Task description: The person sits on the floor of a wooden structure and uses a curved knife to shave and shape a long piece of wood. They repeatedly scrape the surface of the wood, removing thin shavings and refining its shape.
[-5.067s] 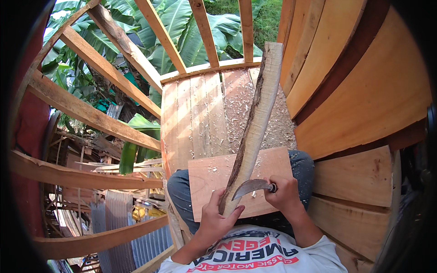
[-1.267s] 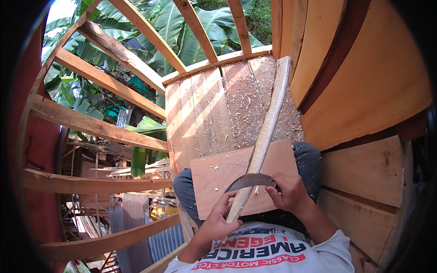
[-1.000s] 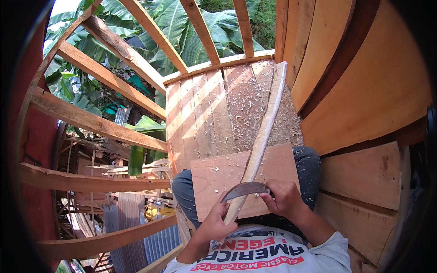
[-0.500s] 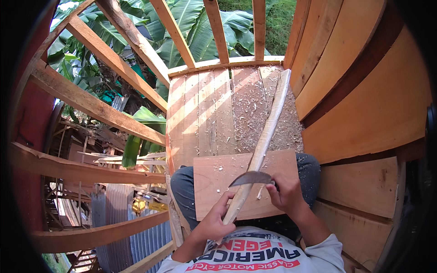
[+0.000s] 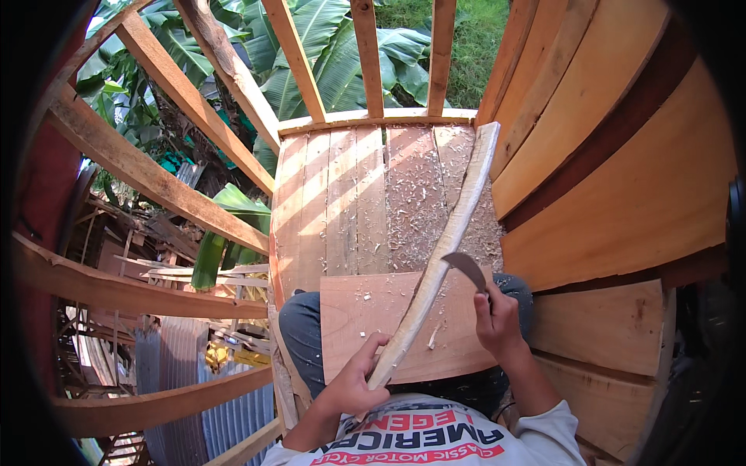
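Observation:
A long pale wooden stick (image 5: 451,233) runs from near my waist up and to the right, its far end by the plank wall. My left hand (image 5: 357,378) is wrapped round its near end. In my right hand (image 5: 497,317) is a knife with a curved, dark blade (image 5: 465,269); its handle is mostly hidden by my fingers. The blade tip is at the stick's right edge, and I cannot tell whether it touches. Beneath the stick a flat wooden board (image 5: 350,311) lies across my lap, with a few chips and a small sliver (image 5: 433,337) on it.
Wood shavings (image 5: 416,194) litter the plank floor (image 5: 342,175) ahead. Wooden railing bars (image 5: 210,105) stand in front and on the left, with banana leaves (image 5: 330,66) beyond. To the right rises a plank wall (image 5: 622,179). Below on the left are corrugated metal sheets (image 5: 183,357).
My right hand has moved the knife up and to the right along the stick, and its blade has turned from lying across the stick to its right side. My left hand keeps its grip.

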The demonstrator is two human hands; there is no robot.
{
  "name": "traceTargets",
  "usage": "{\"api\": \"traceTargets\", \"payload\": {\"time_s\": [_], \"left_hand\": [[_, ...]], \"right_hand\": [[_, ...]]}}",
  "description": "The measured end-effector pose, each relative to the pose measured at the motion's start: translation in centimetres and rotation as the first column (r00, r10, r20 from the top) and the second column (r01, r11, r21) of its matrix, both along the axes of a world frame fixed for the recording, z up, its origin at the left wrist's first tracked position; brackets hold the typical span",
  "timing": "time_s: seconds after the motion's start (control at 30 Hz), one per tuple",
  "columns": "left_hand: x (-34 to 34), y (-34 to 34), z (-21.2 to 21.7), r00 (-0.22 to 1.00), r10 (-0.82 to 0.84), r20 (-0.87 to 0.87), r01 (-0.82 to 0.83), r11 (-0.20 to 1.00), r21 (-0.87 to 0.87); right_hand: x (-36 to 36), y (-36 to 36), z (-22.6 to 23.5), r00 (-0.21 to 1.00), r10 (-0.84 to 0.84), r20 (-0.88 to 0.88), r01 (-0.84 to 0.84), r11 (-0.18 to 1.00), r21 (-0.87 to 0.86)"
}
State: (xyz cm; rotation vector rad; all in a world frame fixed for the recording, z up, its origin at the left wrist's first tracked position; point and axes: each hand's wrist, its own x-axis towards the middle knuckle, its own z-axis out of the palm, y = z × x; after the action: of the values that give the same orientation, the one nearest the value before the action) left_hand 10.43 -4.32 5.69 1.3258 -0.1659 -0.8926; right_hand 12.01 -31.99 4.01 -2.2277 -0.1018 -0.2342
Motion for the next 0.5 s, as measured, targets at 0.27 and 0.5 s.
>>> {"api": "traceTargets", "payload": {"time_s": [0.27,0.5], "left_hand": [[1.1,-0.9,1.6,0.979,0.065,0.194,-0.093,0.986,0.141],[0.7,0.5,1.0,0.979,0.006,0.204,-0.045,0.981,0.188]], "right_hand": [[-0.1,0.9,0.5,0.990,0.130,0.062,-0.124,0.988,-0.092],[1.1,0.5,-0.4,0.993,0.063,0.100,-0.050,0.991,-0.124]]}}
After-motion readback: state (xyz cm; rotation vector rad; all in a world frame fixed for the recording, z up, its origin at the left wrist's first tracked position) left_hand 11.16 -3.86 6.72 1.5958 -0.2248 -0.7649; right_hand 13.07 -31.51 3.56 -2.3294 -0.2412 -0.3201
